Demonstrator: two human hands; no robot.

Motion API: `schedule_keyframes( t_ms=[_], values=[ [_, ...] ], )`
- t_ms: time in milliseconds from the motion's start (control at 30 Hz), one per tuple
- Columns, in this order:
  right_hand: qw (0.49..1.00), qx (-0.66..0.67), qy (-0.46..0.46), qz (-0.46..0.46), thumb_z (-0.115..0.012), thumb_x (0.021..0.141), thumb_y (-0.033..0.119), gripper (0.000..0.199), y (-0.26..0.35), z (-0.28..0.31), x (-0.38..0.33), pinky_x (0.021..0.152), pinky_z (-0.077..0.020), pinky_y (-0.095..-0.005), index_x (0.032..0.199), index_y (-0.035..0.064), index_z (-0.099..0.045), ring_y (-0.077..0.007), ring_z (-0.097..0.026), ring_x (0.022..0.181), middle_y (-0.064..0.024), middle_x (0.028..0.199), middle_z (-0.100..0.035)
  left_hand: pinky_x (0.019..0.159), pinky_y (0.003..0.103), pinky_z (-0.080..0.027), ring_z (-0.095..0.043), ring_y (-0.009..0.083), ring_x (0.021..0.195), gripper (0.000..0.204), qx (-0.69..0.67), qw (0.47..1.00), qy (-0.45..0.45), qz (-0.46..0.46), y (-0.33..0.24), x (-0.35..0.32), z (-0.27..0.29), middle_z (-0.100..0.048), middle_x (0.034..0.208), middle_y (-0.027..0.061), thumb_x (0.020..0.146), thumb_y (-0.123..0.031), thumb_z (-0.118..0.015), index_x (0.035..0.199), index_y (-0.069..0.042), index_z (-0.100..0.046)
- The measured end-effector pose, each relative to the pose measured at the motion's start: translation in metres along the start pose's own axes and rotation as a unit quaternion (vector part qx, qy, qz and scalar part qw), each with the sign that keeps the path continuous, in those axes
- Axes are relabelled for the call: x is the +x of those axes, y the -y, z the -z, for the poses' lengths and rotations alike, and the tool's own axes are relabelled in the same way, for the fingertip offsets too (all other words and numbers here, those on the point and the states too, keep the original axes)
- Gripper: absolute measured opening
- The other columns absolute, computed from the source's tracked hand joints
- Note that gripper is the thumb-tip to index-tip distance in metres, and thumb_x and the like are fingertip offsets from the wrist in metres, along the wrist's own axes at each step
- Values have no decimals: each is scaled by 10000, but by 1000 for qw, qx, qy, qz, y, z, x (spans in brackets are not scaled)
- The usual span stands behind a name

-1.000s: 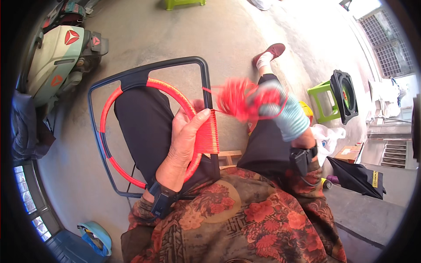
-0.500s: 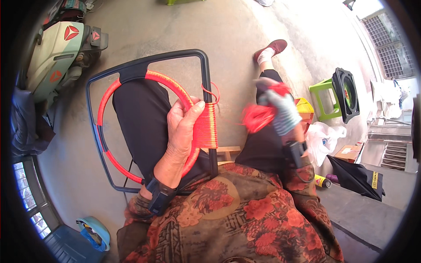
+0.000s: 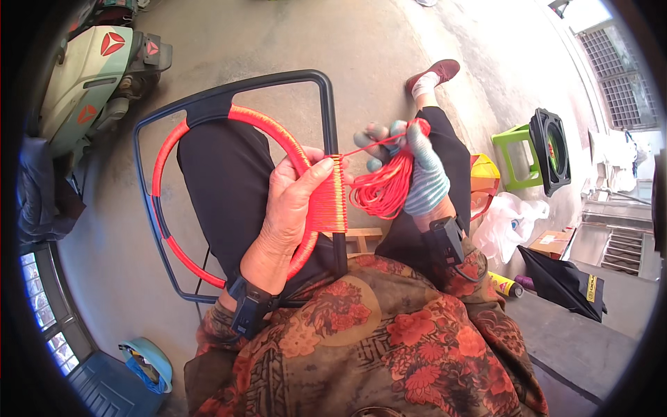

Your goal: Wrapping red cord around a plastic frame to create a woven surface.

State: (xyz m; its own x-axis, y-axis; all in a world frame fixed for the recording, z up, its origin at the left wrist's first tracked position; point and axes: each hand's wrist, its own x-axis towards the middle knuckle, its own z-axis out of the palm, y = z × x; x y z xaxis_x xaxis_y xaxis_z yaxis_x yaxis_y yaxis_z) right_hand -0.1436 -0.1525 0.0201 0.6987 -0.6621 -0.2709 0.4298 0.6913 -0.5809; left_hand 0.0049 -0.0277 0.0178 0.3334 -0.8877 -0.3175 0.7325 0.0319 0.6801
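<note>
Now, step: red cord [image 3: 379, 191] is being wound between the red ring [image 3: 167, 149] and the dark frame [image 3: 326, 111] on the lap.
Left hand [image 3: 288, 208]: fingers pressed on the wound strands [image 3: 332, 201].
Right hand [image 3: 417, 170]: gloved, fingers curled round the cord bundle.
Next, I think: pull tight, lay beside.
Hidden: the frame's lower end.

Outdoor concrete yard [image 3: 389, 62] used as a home workspace: parked scooter [image 3: 90, 83], green plastic stool [image 3: 517, 156], cardboard box [image 3: 552, 243].

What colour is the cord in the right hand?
Red cord, held by the gloved right hand; head view.
</note>
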Motion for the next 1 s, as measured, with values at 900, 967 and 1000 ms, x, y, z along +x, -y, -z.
schedule_keyframes(
  t_ms=[900,967,1000],
  values=[
    [397,-799,135,430,-642,696,66,332,6,-69,45,923,-477,-431,1026,85,-606,-291,-614,1012,-105,1115,-620,784,260,-502,-616,123,867,536,196,963,-95,-161,12,8,-7,-631,950,62,850,-77,-692,1284,30,-395],
    [317,-831,189,416,-646,684,97,306,2,-67,48,975,-441,-462,990,104,-627,-293,-591,1066,-96,1145,-618,798,270,-503,-617,130,885,556,193,961,-99,-171,11,9,-7,-634,962,65,847,-68,-694,1299,27,-384],
    [342,-816,230,405,-642,678,123,275,0,-66,49,1009,-402,-486,952,105,-626,-288,-572,1101,-97,1147,-615,804,272,-503,-619,130,888,538,152,969,-82,-179,11,12,-6,-639,966,71,847,-50,-688,1295,25,-399]
  ],
)
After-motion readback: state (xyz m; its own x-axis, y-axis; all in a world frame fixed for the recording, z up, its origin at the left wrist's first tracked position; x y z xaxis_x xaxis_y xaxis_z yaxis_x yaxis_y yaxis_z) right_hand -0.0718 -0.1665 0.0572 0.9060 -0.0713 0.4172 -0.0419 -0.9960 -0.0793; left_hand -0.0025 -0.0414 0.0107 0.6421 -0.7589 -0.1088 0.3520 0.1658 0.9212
